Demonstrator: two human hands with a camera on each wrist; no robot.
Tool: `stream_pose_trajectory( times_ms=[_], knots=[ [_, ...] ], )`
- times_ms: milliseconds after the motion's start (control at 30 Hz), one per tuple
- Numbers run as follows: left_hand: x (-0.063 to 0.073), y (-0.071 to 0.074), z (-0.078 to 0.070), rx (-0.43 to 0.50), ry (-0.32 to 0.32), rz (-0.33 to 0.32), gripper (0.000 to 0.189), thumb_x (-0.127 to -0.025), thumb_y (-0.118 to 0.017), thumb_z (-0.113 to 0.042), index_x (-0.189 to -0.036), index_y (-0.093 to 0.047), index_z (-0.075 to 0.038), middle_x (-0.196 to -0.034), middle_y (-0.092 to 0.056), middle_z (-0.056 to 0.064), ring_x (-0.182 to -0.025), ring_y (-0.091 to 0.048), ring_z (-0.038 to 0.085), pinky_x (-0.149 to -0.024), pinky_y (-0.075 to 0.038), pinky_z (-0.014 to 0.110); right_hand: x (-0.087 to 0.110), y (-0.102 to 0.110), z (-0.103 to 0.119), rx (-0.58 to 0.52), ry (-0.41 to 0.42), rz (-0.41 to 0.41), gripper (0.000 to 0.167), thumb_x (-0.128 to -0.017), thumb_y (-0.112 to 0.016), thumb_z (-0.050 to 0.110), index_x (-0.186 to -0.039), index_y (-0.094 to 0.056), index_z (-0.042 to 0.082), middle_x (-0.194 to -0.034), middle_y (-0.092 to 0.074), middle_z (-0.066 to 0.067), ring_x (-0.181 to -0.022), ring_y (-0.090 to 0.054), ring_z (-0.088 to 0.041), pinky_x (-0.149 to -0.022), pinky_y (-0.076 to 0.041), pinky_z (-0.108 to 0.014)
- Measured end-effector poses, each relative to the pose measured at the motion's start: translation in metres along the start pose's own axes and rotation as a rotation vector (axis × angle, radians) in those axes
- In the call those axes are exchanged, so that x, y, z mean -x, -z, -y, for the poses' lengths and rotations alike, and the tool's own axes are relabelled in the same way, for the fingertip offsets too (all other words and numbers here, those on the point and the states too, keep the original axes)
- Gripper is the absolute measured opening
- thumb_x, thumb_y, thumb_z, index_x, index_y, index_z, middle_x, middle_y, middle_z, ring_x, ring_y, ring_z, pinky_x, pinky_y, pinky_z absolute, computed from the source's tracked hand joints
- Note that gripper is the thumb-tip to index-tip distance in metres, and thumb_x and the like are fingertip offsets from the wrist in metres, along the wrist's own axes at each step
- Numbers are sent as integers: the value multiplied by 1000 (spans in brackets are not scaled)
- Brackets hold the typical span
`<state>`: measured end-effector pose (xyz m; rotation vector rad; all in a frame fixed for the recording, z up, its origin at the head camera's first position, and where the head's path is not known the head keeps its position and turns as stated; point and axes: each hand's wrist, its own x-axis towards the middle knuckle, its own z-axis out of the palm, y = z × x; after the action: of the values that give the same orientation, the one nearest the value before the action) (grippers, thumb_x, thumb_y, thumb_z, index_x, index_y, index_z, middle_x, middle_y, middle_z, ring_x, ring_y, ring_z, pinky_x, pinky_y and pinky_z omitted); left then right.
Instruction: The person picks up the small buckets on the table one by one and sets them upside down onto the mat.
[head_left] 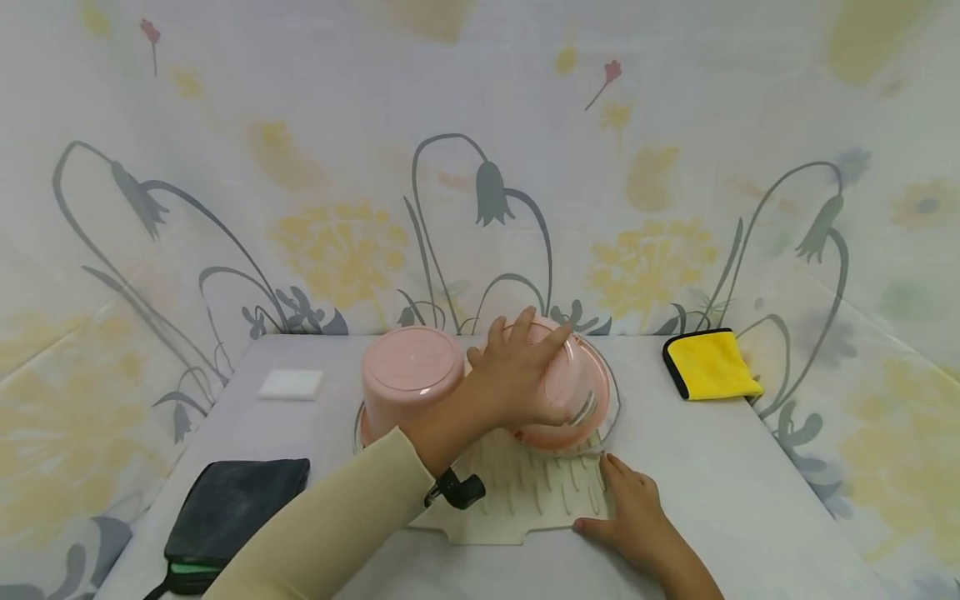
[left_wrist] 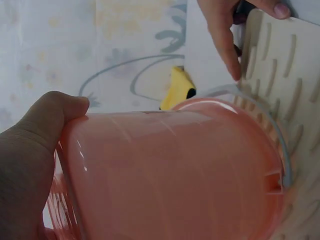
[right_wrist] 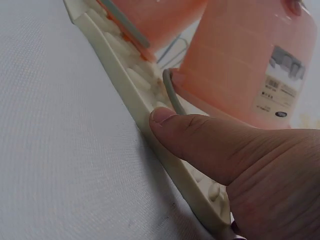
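Observation:
Two pink buckets stand upside down on a cream ridged draining board. My left hand (head_left: 517, 375) spans the upturned base of the right bucket (head_left: 566, 379) and grips it, with the thumb at the base's edge in the left wrist view. That bucket has a grey handle (left_wrist: 284, 145) and a printed label (right_wrist: 280, 82). Beside it, under my left forearm, is the left bucket (head_left: 412, 358). My right hand (head_left: 633, 517) holds the near right corner of the draining board (head_left: 487, 529). In the right wrist view the thumb rests on the board's edge; the other fingers are mostly hidden.
A yellow cloth with black edging (head_left: 708, 364) lies at the back right. A white block (head_left: 291, 385) sits at the back left, and a dark pouch with a green strip (head_left: 236, 508) at the front left. A flowered curtain (head_left: 337, 167) hangs behind the white tabletop.

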<state>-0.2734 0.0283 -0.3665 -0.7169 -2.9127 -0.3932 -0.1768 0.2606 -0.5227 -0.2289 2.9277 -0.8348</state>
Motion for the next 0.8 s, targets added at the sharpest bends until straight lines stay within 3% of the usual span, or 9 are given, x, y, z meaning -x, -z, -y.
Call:
stream_pose_trajectory(
  times_ms=[333, 600, 800],
  knots=[
    [-14, 13, -15, 30, 109, 113, 111, -78, -71, -79, -166, -10, -50, -177, -3, 13, -156, -15, 54, -101, -35, 82, 0, 1, 0, -19, -26, 22, 114, -78, -88, 56, -155, -38, -11, -163, -33, -32, -141, -33, -57, -112, -32, -71],
    [-18, 8, -12, 40, 206, 194, 106, -83, -63, -82, -167, -7, -48, -177, -3, 14, -155, -17, 53, -104, -35, 77, 0, 1, 0, -11, -72, 41, 116, -76, -88, 60, -156, -39, -8, -165, -31, -30, -141, -33, -55, -111, -34, -71],
    [-24, 1, -18, 7, 247, 199, 107, -81, -60, -86, -166, -7, -49, -177, -5, 14, -153, -22, 53, -103, -38, 72, -3, 3, 0, -6, -82, 58, 116, -76, -87, 63, -157, -40, -5, -165, -32, -28, -141, -31, -55, -110, -35, -72]
  ],
)
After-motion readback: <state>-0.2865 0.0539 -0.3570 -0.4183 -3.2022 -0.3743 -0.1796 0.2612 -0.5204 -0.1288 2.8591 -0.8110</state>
